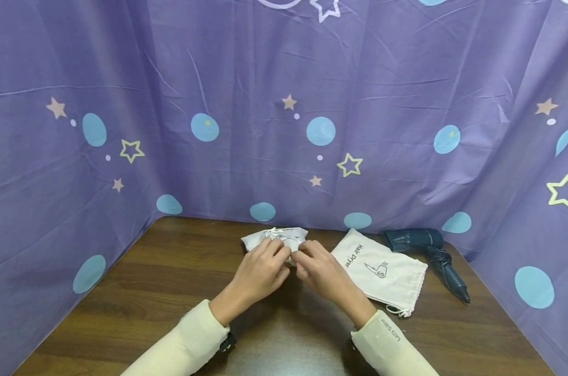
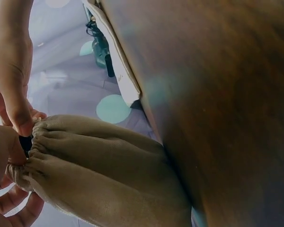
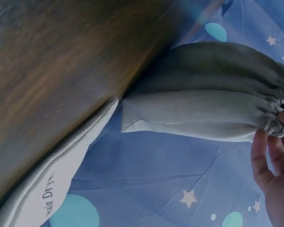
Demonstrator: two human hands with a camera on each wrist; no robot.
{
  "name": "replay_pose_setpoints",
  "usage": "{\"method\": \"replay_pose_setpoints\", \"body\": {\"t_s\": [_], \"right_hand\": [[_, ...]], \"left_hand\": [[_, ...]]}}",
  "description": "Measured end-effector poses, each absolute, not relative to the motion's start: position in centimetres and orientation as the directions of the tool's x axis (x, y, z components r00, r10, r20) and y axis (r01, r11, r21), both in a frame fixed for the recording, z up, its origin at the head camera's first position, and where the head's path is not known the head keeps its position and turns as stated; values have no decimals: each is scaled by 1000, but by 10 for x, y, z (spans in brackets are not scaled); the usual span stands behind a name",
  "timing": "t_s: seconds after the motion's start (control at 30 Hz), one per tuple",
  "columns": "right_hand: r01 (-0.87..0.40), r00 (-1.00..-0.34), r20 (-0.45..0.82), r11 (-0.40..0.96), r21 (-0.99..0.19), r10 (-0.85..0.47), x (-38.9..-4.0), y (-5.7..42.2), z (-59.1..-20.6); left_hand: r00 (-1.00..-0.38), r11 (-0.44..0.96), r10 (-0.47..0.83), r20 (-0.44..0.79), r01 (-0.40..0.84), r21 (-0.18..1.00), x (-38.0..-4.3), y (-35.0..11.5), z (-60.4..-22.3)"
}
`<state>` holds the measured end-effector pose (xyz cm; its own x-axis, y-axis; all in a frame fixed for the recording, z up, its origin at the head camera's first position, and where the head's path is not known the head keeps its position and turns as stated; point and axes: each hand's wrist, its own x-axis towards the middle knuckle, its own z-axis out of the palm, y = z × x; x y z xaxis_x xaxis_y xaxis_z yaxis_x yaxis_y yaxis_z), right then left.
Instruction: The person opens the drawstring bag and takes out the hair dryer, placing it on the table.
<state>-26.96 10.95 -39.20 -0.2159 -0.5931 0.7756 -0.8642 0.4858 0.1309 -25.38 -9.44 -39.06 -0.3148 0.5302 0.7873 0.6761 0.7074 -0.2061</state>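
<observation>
A white cloth drawstring bag (image 1: 290,236) stands near the table's back edge, in front of both hands. Its body looks filled, and its mouth (image 2: 35,144) is gathered into tight folds. My left hand (image 1: 263,265) pinches that gathered rim from one side. Opposite it, my right hand (image 1: 320,269) holds the rim between thumb and curled fingers. In the left wrist view a small dark patch shows inside the narrowed mouth. Both wrist views show the bag's pleated side (image 3: 203,111) below the fingers; the head view has the hands partly covering it.
To the right lies a flat white drawstring bag (image 1: 366,266) printed "Hair Dryer". Behind it, a dark folding hair dryer (image 1: 413,239) rests with its cord bundled around the handle. A purple patterned curtain (image 1: 265,104) encloses the brown wooden table (image 1: 180,271) at the back and sides.
</observation>
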Motion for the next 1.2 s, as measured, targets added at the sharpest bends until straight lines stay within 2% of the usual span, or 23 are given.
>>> {"method": "replay_pose_setpoints", "body": {"t_s": [0.13,0.43,0.6,0.83,1.2], "right_hand": [[-859,-228,781,498,121,-581,-268,109,-392],[-876,-217,809,474,85,-546,-273,110,-394],[-886,-220,815,459,62,-536,-274,113,-393],[-889,-195,811,448,91,-551,-273,111,-392],[-862,-214,854,503,63,-474,-274,114,-389]], "left_hand": [[-330,711,508,796,681,-172,-253,-95,-390],[-291,676,479,828,724,-136,-254,-97,-388],[-298,676,480,825,725,-131,-254,-98,-386],[-323,704,456,829,701,-113,-255,-98,-386],[-362,730,425,830,679,-78,-254,-101,-383]]}}
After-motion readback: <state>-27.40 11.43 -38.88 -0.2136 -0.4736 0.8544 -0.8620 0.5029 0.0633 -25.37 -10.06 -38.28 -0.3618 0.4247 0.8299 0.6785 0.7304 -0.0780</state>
